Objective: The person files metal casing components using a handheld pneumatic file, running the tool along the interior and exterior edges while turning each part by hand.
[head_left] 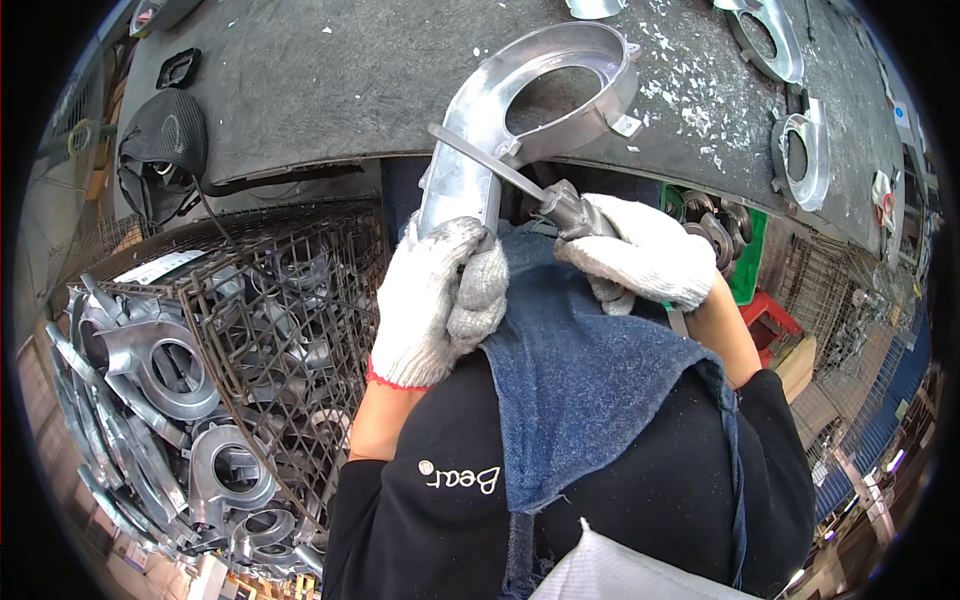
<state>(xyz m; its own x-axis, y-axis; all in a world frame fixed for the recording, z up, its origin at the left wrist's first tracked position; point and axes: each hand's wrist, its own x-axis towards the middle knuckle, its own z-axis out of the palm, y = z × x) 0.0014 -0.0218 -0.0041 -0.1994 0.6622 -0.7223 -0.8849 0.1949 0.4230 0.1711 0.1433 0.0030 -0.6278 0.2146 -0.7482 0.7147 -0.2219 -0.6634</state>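
My left hand [437, 298], in a white knit glove, grips the stem of a silvery cast metal part [520, 110] with a ring-shaped head that rests against the edge of the dark workbench [330, 90]. My right hand [640, 250], also gloved, holds a metal hand file [495, 165] by its handle. The file's blade lies across the part just below the ring. A blue denim apron [580, 380] hangs beneath both hands.
A wire mesh crate [290, 330] at my left holds several similar castings [160, 365]. More castings [800, 160] lie on the bench at the right among metal chips. A black mask [160, 150] lies on the bench's left end. A green bin [745, 260] stands at the right.
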